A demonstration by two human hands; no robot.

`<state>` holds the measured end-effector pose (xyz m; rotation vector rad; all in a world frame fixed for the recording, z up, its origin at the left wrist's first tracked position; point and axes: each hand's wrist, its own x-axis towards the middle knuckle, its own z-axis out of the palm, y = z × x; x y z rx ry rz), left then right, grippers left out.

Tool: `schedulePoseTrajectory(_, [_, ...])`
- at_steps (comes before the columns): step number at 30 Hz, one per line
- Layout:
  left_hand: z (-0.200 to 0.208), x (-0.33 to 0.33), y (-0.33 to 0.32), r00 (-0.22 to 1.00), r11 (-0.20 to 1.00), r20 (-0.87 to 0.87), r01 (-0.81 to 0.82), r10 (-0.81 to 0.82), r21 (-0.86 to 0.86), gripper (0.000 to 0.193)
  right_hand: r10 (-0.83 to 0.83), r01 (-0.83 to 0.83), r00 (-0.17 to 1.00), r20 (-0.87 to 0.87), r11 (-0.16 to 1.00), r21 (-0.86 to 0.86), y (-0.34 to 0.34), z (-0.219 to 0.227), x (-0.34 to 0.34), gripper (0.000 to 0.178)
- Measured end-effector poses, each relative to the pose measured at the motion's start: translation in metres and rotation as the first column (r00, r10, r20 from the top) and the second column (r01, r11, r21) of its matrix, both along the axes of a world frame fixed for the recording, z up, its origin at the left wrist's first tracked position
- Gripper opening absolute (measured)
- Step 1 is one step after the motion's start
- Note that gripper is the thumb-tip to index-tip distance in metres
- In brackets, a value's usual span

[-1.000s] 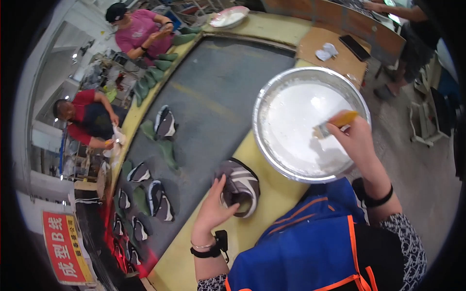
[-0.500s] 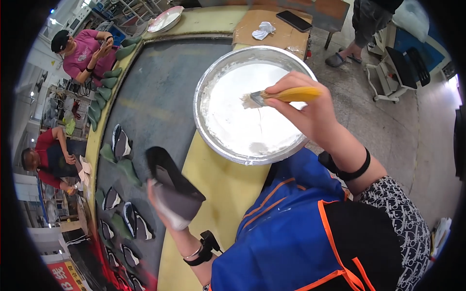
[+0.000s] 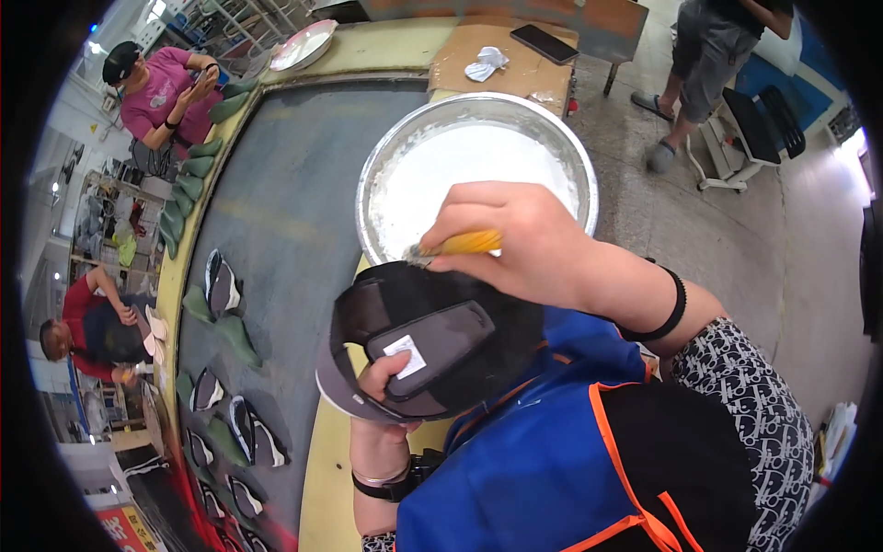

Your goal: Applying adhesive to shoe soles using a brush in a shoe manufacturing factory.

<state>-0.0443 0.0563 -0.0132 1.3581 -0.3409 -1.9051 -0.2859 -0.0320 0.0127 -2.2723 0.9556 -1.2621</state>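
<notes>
My left hand (image 3: 381, 376) grips a black and grey shoe upper (image 3: 501, 354), thumb hooked into its opening beside a small white label. The upper is tilted over the front of my apron, close to the basin. In my right hand (image 3: 529, 235) is a brush (image 3: 474, 243) with a yellow handle, held between thumb and fingers. The bristles point down at the upper's far edge and are mostly hidden. Just beyond lies a metal basin (image 3: 366, 207) of thick white liquid (image 3: 487, 166), partly covered by my right hand.
Several shoe uppers (image 3: 246, 497) and green shoe lasts (image 3: 237, 342) lie on the dark belt (image 3: 285, 202) at left. Two people work across it; another stands at far right. A phone (image 3: 544, 43) and crumpled tissue (image 3: 486, 63) rest on cardboard (image 3: 451, 69) behind the basin.
The brush has left the white liquid and come down to the shoe upper. My left hand has brought the upper right, turning it so its top faces me.
</notes>
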Motion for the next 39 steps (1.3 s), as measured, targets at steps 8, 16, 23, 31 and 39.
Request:
schedulePoseTrajectory(8, [0.010,-0.014,0.006,0.972,0.908,0.154,-0.100,0.176,-0.406,0.045,-0.107,0.116,0.972,-0.211,0.993,0.028,-0.002,-0.014,-0.012,0.020])
schedulePoseTrajectory(16, [-0.016,-0.022,0.004,0.800,0.682,0.354,-0.090,0.484,-0.726,0.044,-0.175,0.146,0.983,0.054,0.928,0.343,0.004,-0.029,-0.015,0.012])
schedulePoseTrajectory(23, [-0.014,-0.012,-0.006,0.971,0.939,0.183,-0.084,0.152,-0.333,0.022,-0.134,0.127,0.944,0.302,0.991,0.043,-0.012,-0.018,-0.022,0.016])
schedulePoseTrajectory(31, [-0.005,-0.012,-0.002,0.984,0.919,0.150,0.141,-0.090,-0.369,0.022,-0.270,0.253,0.951,0.149,0.960,0.121,-0.023,-0.023,-0.014,0.021])
schedulePoseTrajectory(39, [-0.013,-0.005,-0.022,0.794,0.800,0.586,0.243,0.160,-0.548,0.019,-0.070,-0.006,0.987,0.146,0.887,0.462,0.004,-0.032,-0.011,0.017])
